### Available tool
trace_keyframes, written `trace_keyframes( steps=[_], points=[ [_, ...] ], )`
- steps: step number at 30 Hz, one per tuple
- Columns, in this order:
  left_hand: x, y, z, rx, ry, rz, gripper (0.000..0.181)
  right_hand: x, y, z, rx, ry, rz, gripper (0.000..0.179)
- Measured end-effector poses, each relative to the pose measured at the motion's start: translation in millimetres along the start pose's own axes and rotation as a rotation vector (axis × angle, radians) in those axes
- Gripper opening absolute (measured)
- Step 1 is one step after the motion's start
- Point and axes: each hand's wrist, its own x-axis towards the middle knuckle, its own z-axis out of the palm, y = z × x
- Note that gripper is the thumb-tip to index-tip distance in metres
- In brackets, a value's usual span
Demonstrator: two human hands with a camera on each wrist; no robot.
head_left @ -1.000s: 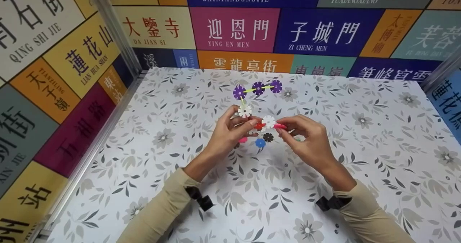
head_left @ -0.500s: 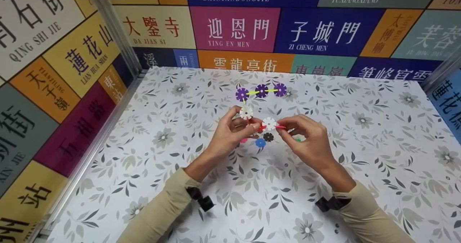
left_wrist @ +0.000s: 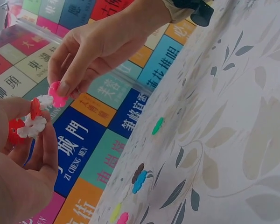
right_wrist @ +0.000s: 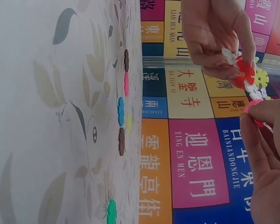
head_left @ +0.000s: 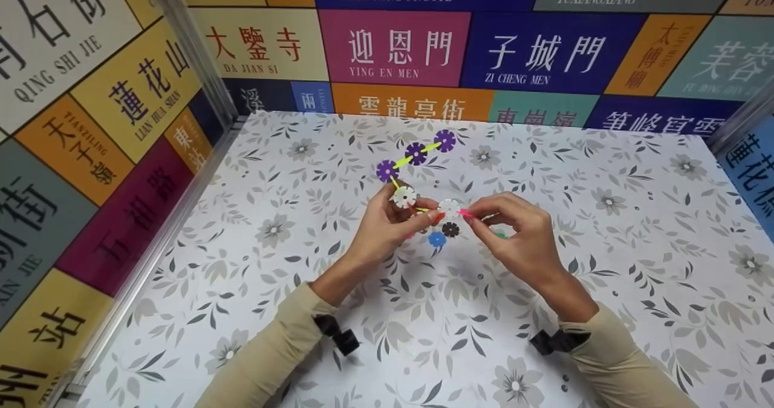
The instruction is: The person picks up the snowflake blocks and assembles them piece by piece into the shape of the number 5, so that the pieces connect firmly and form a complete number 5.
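Note:
My left hand point(head_left: 387, 223) holds a chain of notched plastic snowflake discs above the table, its thumb and fingers pinching a red disc point(right_wrist: 245, 72). Several purple discs point(head_left: 416, 153) joined by yellow ones stretch up and away from a white disc point(head_left: 404, 197) beside the left fingers. Between the two hands sits another white disc point(head_left: 449, 208), next to the red one. My right hand point(head_left: 517, 229) pinches a pink snowflake disc point(left_wrist: 59, 94) between thumb and fingertips. That pink disc meets the white disc's edge; whether their slots interlock, I cannot tell.
Loose discs lie on the flower-patterned table point(head_left: 363, 347) below the hands: a blue one point(head_left: 436, 239), a dark brown one point(head_left: 450, 229), a green one point(left_wrist: 157, 125) and a yellow one point(left_wrist: 115, 212), among others. Sign-covered panels point(head_left: 393, 48) stand behind and at the left.
The purple end of the chain has swung left and now slants up to the right. The pink disc has turned slightly in the right fingers. Both hands stay almost in place.

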Motion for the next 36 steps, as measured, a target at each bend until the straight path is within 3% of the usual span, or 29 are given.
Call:
trace_keyframes(
  steps=[4,10,14,25,32,36],
  points=[
    [0.5,0.5,-1.0,0.033,0.028,0.027,0.038,0.1,-1.3,0.8,0.018,-0.028,-0.008,0.024],
    [1.6,-0.4,-2.3,0.03,0.052,0.061,0.031,0.3,-2.9,1.2,0.025,-0.041,-0.036,0.027],
    [1.7,-0.4,-2.9,0.054,0.052,0.05,0.03,0.8,-3.1,0.6,0.03,-0.032,-0.057,0.024],
    [3.1,2.2,-5.8,0.107,0.06,0.033,0.034,3.1,-2.7,-1.4,0.215,-0.07,-0.051,0.03],
    [2.4,2.1,-6.4,0.107,0.053,0.042,0.032,0.7,-5.1,-1.0,0.18,-0.083,0.0,0.029],
    [1.4,2.8,-6.4,0.072,0.058,0.041,0.038,0.0,-5.4,-0.7,0.147,-0.076,-0.021,0.028]
  ],
)
